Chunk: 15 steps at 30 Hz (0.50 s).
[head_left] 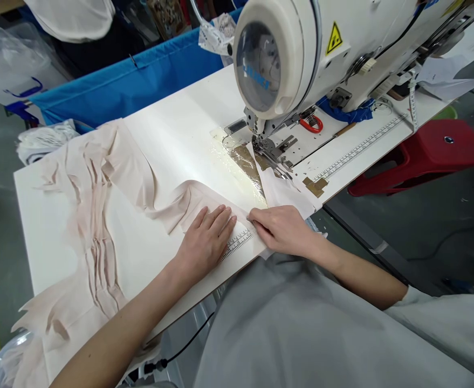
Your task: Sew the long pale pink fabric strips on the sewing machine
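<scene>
My left hand (209,233) lies flat on a strip of pale pink fabric (194,200), fingers stretched out over it near the table's front edge. Just to its right, my right hand (281,229) pinches the edge of the fabric between thumb and curled fingers. Beyond my right hand, a pale piece of fabric (281,191) runs up under the presser foot (263,148) of a white sewing machine (301,48). The strip trails left in folds to a gathered pile of the same pale fabric (99,231).
A printed ruler (237,243) lies along the table's front edge. Red-handled scissors (313,125) rest behind the needle area. A blue cloth trough (139,75) borders the table's far side. Right of the table stands a red stool (426,153). White bundled cloth (45,140) sits at the far left corner.
</scene>
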Each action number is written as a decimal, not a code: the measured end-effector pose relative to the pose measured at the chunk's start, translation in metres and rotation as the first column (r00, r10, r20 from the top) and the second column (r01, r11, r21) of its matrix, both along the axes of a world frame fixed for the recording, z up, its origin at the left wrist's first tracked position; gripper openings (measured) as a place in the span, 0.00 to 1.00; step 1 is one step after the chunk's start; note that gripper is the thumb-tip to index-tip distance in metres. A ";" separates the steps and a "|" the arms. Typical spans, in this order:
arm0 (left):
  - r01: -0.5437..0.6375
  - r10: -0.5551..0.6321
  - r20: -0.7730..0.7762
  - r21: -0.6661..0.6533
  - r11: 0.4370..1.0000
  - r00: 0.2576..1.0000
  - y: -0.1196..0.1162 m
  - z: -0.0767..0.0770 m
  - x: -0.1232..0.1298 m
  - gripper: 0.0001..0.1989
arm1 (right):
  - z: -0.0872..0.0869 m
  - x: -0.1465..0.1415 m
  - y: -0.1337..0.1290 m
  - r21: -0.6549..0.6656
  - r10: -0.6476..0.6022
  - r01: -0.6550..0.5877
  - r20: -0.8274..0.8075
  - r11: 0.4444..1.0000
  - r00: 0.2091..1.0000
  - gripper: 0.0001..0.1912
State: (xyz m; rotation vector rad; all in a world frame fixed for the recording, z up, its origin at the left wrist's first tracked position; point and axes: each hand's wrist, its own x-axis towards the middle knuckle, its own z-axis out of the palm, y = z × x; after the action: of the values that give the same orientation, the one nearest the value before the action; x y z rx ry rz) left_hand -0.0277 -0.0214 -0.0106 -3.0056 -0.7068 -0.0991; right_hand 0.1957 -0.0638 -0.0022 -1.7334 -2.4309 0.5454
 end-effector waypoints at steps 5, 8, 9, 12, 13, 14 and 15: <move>0.013 -0.012 0.032 -0.023 1.000 0.999 -0.001 0.000 0.000 0.22 | -0.007 0.010 -0.008 0.031 -0.127 0.136 -0.202 0.990 0.971 0.13; 0.014 -0.012 0.050 -0.028 1.000 0.999 -0.003 -0.002 0.000 0.23 | -0.013 0.001 -0.007 0.075 -0.121 0.140 -0.216 0.987 0.969 0.14; 0.011 -0.009 0.051 -0.031 0.999 0.999 -0.003 -0.003 0.000 0.24 | -0.014 -0.002 -0.007 0.080 -0.116 0.135 -0.205 0.988 0.972 0.14; 0.006 -0.005 0.043 -0.017 1.000 0.999 -0.005 -0.004 0.000 0.25 | -0.016 -0.007 -0.007 0.077 -0.118 0.133 -0.173 0.988 0.978 0.15; 0.006 -0.006 0.038 -0.012 1.000 0.999 -0.005 -0.004 0.000 0.25 | -0.016 -0.008 -0.007 0.073 -0.119 0.132 -0.166 0.989 0.979 0.15; 0.008 -0.008 0.033 -0.008 1.000 0.999 -0.005 -0.005 0.001 0.25 | -0.016 -0.009 -0.007 0.068 -0.119 0.131 -0.158 0.989 0.980 0.15; 0.012 -0.012 0.030 -0.003 1.000 0.999 -0.005 -0.005 0.001 0.24 | -0.016 -0.010 -0.007 0.064 -0.119 0.130 -0.151 0.989 0.981 0.15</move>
State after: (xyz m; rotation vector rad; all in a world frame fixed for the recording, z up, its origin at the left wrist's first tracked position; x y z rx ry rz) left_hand -0.0271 -0.0268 -0.0153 -3.0180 -0.6926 -0.1435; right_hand 0.1861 -0.0705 -0.0182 -1.7358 -2.1981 0.5405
